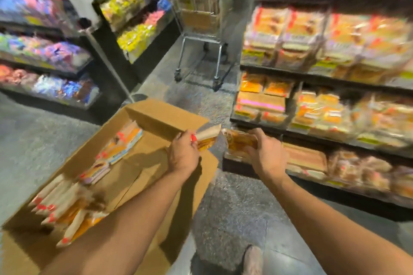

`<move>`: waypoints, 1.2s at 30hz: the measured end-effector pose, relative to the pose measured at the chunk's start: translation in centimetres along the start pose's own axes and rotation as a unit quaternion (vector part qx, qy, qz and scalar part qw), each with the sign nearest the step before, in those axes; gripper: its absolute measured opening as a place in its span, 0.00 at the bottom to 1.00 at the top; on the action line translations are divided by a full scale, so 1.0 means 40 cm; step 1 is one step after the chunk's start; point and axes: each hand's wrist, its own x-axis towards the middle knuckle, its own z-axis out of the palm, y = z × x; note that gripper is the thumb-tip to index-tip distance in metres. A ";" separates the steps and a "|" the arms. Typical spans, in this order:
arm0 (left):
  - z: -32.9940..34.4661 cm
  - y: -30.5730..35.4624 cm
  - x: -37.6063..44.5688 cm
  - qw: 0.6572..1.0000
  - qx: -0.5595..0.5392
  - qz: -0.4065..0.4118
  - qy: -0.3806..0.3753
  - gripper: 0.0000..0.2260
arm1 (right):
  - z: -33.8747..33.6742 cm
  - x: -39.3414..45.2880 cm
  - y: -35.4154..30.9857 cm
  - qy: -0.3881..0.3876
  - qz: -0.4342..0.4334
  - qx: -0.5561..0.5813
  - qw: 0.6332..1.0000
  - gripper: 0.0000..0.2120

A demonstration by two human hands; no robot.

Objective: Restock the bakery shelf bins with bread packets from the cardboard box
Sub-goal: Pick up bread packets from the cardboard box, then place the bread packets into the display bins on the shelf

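Two hands (183,152) (266,154) hold two bread packets (207,138) (239,142).

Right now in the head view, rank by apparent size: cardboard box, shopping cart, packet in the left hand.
1. cardboard box, though it is nearest.
2. shopping cart, farther off.
3. packet in the left hand.

wire shopping trolley (200,29) down the aisle, blurred colourful packets (44,51) on left-hand shelves
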 end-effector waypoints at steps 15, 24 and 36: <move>0.335 0.417 0.389 0.998 -0.034 0.034 -0.049 0.09 | -0.066 0.451 0.337 0.106 0.166 0.103 0.975 0.10; 0.594 0.401 0.717 0.990 -0.028 0.057 -0.122 0.12 | 0.114 0.755 0.385 0.088 0.210 0.095 0.969 0.11; 0.792 0.384 0.876 0.986 -0.004 0.066 -0.155 0.19 | 0.287 0.939 0.426 0.075 0.240 0.076 0.965 0.12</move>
